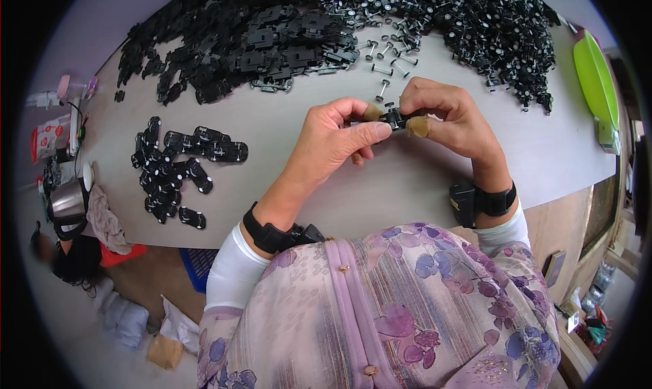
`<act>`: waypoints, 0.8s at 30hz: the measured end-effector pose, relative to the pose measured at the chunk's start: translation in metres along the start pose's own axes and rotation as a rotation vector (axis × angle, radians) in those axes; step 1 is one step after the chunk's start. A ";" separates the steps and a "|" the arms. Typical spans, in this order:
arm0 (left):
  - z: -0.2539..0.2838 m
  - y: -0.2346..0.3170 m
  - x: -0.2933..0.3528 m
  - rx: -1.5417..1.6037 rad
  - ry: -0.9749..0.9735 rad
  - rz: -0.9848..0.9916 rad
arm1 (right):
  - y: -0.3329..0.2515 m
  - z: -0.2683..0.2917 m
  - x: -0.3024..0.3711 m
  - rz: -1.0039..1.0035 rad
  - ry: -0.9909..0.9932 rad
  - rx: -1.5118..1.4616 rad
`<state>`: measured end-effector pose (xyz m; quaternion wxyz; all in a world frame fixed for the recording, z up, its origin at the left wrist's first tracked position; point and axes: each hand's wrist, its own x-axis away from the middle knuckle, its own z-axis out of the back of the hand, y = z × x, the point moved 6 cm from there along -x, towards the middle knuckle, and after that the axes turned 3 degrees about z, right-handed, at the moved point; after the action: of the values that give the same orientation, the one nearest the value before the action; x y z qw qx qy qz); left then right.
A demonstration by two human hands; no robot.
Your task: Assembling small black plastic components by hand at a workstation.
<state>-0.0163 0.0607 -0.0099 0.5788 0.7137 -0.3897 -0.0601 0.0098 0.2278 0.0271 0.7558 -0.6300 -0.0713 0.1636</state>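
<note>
My left hand (331, 136) is closed on a small black toy car chassis (394, 120), its thumb pressed along the near side. From the other side my right hand (449, 114) pinches the same chassis between thumb and bent fingers. Tan finger covers show on a fingertip of the left hand and on the right thumb. A wheel sticks up at the chassis's far edge; fingers hide much of the rest. Just beyond the hands lie loose wheel axles (384, 88), thin metal rods with a black wheel at each end.
A big pile of flat black chassis plates (272, 43) covers the table's far left. Wheel axles (496, 39) are heaped at the far right. Several chassis with wheels (166, 175) lie on the left. A green basin (596, 83) stands at the right edge, a metal cup (68, 202) at the left.
</note>
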 end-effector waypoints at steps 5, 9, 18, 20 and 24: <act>-0.002 -0.002 0.001 -0.036 -0.009 0.078 | -0.008 -0.010 -0.001 0.111 -0.011 0.060; 0.000 -0.002 0.003 -0.070 -0.010 0.043 | -0.002 -0.011 0.000 0.023 0.017 0.017; 0.000 0.000 0.003 -0.038 0.008 0.040 | -0.010 -0.011 0.000 0.132 0.043 -0.060; 0.000 -0.001 0.003 -0.038 0.009 0.045 | -0.009 -0.014 -0.001 0.144 0.016 -0.080; -0.001 0.006 0.006 -0.109 0.019 -0.001 | -0.005 -0.012 -0.001 0.116 0.041 -0.105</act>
<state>-0.0144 0.0581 -0.0025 0.6207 0.6817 -0.3800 -0.0747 0.0139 0.2156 0.0301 0.7123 -0.6750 -0.0274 0.1903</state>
